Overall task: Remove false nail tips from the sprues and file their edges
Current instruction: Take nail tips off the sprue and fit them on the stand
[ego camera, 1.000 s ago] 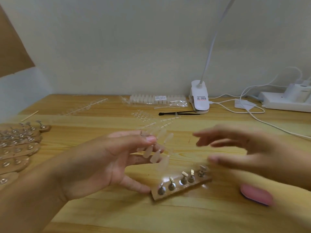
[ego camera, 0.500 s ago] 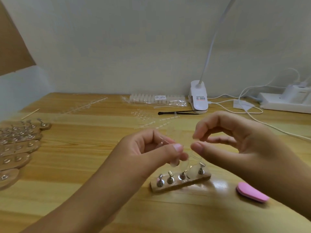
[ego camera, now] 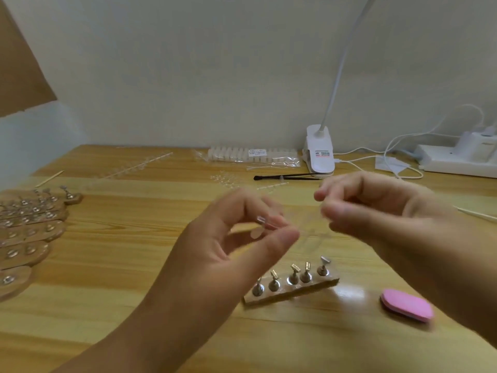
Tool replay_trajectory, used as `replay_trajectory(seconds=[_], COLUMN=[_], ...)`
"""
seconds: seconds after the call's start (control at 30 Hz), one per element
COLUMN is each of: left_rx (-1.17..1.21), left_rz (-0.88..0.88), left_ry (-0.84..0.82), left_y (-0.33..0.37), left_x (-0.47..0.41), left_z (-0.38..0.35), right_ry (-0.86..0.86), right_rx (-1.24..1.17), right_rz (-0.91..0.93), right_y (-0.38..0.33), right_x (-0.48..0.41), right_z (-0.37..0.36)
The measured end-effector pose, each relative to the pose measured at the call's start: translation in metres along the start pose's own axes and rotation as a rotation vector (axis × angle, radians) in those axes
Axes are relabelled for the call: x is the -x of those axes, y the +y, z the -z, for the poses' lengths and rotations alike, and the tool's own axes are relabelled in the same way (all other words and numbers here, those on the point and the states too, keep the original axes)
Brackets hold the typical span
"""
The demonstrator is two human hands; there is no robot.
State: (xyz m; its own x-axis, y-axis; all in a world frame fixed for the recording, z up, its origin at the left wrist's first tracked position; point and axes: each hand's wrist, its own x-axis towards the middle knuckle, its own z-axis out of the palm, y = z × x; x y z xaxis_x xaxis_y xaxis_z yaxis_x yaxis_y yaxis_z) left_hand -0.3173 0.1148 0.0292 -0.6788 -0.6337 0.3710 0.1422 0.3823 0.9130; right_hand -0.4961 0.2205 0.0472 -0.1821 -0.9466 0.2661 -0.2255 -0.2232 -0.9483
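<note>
Since 0.5 s ago the right hand point(ego camera: 390, 222) has lifted up and away from the left hand point(ego camera: 231, 246), uncovering the wooden stand point(ego camera: 293, 292) with its 5 metal pegs. The left hand's thumb and fingers pinch narrowly on a clear sprue point(ego camera: 265, 221), held above the desk point(ego camera: 134, 265). 1 pale nail tip point(ego camera: 255, 234) shows on it; the rest is lost in blur. The right hand's fingers are curled, but blur hides whether they hold anything. 1 pink file point(ego camera: 407, 305) lies right of the stand. At the left edge sits a pile of similar stands point(ego camera: 27, 232). At the back are 1 bag of tips point(ego camera: 252, 155), 1 black tool point(ego camera: 285, 177) and 1 clip lamp point(ego camera: 320, 153).
</note>
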Motion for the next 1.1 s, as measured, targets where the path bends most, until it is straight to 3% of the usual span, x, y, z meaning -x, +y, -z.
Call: replay_trajectory(seconds=[0.07,0.1,0.23,0.43,0.67,1.1], left_rx=[-0.062,-0.001,0.368,0.654,0.792,0.797], left_rz=[-0.158,-0.137,0.202,0.327,0.451,0.44], left_ry=[-0.045,-0.083,-0.189,-0.258,-0.174,-0.241], left_y=[0.002,0.003,0.0,-0.001,-0.002,-0.013], left_x=[0.0,0.0,-0.003,-0.006,-0.007,-0.011], left_z=[-0.001,0.0,0.002,0.002,0.002,0.011], right_ry=[0.047,0.074,0.066,0.098,0.103,0.094], right_rx=[-0.27,-0.277,0.06,0.195,0.213,0.235], right_rz=[-0.176,-0.189,-0.113,-0.065,0.138,0.219], right_y=[0.007,0.008,0.01,0.017,0.017,0.025], right_x=[-0.006,-0.008,-0.007,-0.005,-0.001,-0.002], right_z=[0.008,0.012,0.013,0.015,0.011,0.01])
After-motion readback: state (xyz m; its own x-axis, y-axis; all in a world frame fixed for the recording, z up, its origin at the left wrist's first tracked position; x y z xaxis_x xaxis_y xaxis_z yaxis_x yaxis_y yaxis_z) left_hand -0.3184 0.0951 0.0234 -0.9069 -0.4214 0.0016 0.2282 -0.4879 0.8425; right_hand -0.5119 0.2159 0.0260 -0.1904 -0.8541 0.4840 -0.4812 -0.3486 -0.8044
